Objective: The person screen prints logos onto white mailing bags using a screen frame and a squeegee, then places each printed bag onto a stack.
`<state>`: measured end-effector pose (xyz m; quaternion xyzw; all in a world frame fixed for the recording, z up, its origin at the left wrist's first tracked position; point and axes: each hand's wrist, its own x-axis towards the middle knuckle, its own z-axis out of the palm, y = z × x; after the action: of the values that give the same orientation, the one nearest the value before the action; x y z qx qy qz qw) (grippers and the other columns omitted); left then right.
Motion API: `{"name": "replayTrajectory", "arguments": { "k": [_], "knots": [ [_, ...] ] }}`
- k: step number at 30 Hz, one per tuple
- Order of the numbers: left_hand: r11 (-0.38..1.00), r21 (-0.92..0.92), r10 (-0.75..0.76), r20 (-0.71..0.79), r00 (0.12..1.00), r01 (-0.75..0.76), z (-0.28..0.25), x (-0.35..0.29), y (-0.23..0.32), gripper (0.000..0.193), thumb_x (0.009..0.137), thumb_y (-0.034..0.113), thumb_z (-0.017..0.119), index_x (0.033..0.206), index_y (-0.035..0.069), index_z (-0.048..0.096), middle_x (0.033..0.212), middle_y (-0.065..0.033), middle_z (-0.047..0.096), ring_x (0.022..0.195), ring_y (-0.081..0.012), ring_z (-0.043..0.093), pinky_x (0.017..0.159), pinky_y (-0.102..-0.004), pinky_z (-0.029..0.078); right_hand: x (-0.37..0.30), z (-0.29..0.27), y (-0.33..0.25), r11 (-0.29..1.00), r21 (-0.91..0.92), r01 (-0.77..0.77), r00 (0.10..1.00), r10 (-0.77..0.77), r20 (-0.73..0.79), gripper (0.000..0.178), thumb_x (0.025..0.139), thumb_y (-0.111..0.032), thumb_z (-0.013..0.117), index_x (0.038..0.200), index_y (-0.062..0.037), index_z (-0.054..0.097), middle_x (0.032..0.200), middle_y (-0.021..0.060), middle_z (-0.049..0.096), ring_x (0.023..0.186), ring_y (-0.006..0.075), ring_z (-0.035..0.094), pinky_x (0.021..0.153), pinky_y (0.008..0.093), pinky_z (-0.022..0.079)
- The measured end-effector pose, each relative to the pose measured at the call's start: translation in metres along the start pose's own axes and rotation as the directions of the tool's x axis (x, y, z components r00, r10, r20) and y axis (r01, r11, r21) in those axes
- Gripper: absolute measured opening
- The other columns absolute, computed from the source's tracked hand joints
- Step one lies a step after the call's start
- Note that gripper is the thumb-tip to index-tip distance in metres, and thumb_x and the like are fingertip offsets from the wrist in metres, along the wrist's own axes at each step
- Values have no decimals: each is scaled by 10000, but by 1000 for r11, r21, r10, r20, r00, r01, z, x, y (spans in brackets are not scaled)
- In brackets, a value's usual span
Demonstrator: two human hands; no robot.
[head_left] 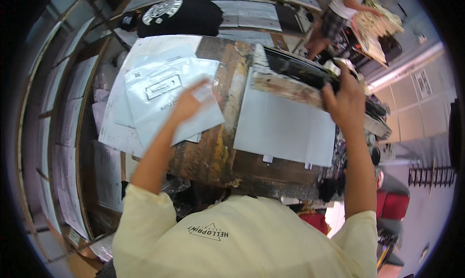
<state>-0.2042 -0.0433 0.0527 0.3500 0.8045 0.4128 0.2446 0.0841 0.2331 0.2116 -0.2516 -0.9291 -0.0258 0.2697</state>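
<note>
My right hand (346, 101) grips the near right corner of a screen-printing frame (290, 86), its thumb and fingers around the edge. The frame is tilted up, with a worn, stained wooden side and a dark inside. Below it a pale, flat sheet or bag (286, 128) lies on the table. My left hand (188, 103) is over a pile of white plastic mailing bags (160, 103) with black print. Motion smears its fingers, so whether they pinch a bag does not show.
The stained wooden table (203, 157) has small white tabs (267, 158) at the sheet's near edge. Racks (72, 128) of pale sheets stand at left. Beyond the table are a person in black (181, 19) and another in a white top (346, 2). Red chairs (395, 205) stand at right.
</note>
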Motion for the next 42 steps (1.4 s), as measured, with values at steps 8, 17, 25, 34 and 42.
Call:
{"name": "replayTrajectory", "arguments": {
  "k": [8,17,25,34,42],
  "knots": [
    [21,-937,-305,327,894,350,169,-145,13,1106,892,881,390,1461,-66,350,1415,-271,517,1379,-368,495,1197,-481,373,-162,86,8,983,166,78,797,-162,582,347,889,-373,723,1119,-113,716,1043,111,669,1046,325,608,874,476,487],
    [37,-830,-645,405,647,557,226,-130,-65,1177,826,970,322,1462,-14,439,1290,-204,615,1189,-337,587,1095,-503,429,-228,206,17,973,218,79,875,-173,452,563,717,-269,856,1223,-127,654,1073,82,619,1014,309,594,833,448,542],
    [118,-822,-702,328,632,557,231,-129,-52,1119,866,947,250,1487,38,447,1368,-112,609,1204,-284,571,1024,-479,429,-29,338,110,978,170,118,935,-167,312,402,805,-306,797,1147,-157,647,1030,73,631,1001,316,624,794,465,543],
    [225,-825,-674,252,694,518,222,-139,-38,1065,918,895,249,1521,26,375,1328,-146,614,1160,-295,607,1009,-486,478,51,360,153,977,166,133,906,-188,379,333,944,-453,648,1075,-148,671,1005,116,699,990,339,686,772,496,567],
    [301,-834,-517,265,814,463,199,-151,-22,963,955,850,240,1340,1,482,1199,-202,658,1112,-307,647,1022,-462,495,-110,240,67,975,198,101,907,-172,384,341,893,-396,725,1052,-123,596,952,102,668,918,335,667,699,472,563]
  ]
}}
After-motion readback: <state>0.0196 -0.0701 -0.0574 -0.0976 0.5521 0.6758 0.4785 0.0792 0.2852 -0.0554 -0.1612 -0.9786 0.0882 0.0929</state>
